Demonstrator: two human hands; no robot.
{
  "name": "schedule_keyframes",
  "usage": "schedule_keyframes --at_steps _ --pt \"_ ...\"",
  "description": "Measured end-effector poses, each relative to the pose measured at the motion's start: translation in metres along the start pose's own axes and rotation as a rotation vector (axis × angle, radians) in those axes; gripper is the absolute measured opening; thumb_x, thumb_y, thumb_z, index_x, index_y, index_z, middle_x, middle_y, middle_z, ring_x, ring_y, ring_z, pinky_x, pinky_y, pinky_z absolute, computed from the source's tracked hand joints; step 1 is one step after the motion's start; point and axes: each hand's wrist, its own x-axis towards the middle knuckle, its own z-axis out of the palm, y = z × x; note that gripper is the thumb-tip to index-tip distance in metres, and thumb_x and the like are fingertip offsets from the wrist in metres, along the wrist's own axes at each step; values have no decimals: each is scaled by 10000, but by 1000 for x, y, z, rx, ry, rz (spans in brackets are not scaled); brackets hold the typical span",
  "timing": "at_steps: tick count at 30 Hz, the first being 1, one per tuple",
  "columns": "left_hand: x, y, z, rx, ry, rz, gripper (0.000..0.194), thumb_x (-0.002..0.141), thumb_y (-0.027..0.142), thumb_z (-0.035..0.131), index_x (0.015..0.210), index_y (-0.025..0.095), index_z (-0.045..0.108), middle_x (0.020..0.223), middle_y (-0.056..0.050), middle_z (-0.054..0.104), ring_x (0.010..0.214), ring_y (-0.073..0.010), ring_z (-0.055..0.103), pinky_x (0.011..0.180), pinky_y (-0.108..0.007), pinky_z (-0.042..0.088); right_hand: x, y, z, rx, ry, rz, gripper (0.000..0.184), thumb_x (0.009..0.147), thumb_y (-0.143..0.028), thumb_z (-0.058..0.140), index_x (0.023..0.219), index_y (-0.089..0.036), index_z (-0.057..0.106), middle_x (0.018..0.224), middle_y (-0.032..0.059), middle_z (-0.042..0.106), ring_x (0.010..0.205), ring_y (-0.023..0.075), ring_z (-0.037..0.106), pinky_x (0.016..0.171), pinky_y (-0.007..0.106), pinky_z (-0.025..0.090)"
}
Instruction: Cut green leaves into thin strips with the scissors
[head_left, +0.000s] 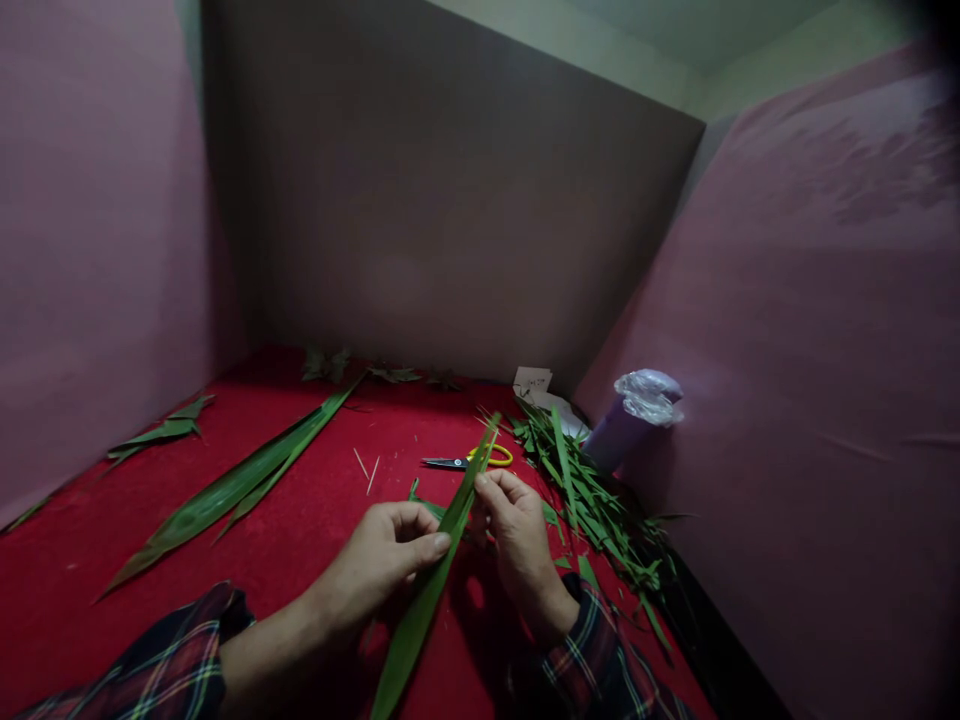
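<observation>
A long green leaf (418,625) runs up from the bottom edge, between my two hands, to a split, narrow far end. My left hand (397,550) pinches its middle, thumb on top and fingers beneath. Higher up, my right hand (512,520) is closed on the same leaf, thumb and forefinger at its right edge. Scissors with yellow handles (501,457) lie just beyond, partly covered by the leaf. Another small piece of green leaf (429,506) shows behind my left fingers.
A long split leaf (240,485) lies at left on the red cloth (300,540). Two thin sticks (373,475) rest near the middle. Cut leaf strips (600,510) are heaped at right, beside a purple plastic-topped roll (630,425). Folded leaf shapes (161,430) lie at far left. Walls enclose the surface.
</observation>
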Motion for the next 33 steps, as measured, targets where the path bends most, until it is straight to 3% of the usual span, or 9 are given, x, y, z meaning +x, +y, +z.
schedule_keyframes --at_steps 5,10,17,22,26,33 --pt "0 2 0 -57 56 9 266 664 341 679 613 142 511 487 71 452 425 -44 357 412 -165 261 -3 -1 2 -27 -94 42 274 769 -389 599 641 -162 513 473 -68 460 355 49 353 348 170 272" --pt "2 2 -1 -84 106 80 248 657 327 690 621 130 543 512 58 488 455 -51 397 440 -167 309 -9 -3 8 -59 -178 59 289 715 -357 659 572 -150 517 463 -56 464 397 62 384 386 182 281" --pt "-1 3 1 -78 160 164 245 641 343 704 613 135 578 501 36 546 450 -78 462 447 -188 351 -9 -1 10 -63 -112 67 266 724 -317 627 560 -156 494 455 -76 416 398 52 309 386 180 239" --pt "1 3 0 -100 94 66 290 610 384 721 695 136 598 540 42 542 450 -66 441 431 -178 317 -8 -3 8 -55 -73 60 284 700 -350 638 548 -168 483 436 -76 423 380 56 320 374 184 244" --pt "1 3 0 -61 86 -4 315 576 391 731 603 131 554 483 55 486 426 -55 385 411 -173 266 -6 -3 5 -52 -34 38 279 699 -354 643 560 -176 479 432 -78 432 372 60 338 365 186 243" --pt "-1 7 1 -35 136 92 264 614 337 709 591 140 535 499 66 474 450 -52 384 431 -171 298 -4 2 3 -38 -9 24 270 743 -329 605 572 -181 458 420 -86 418 338 51 315 337 181 223"
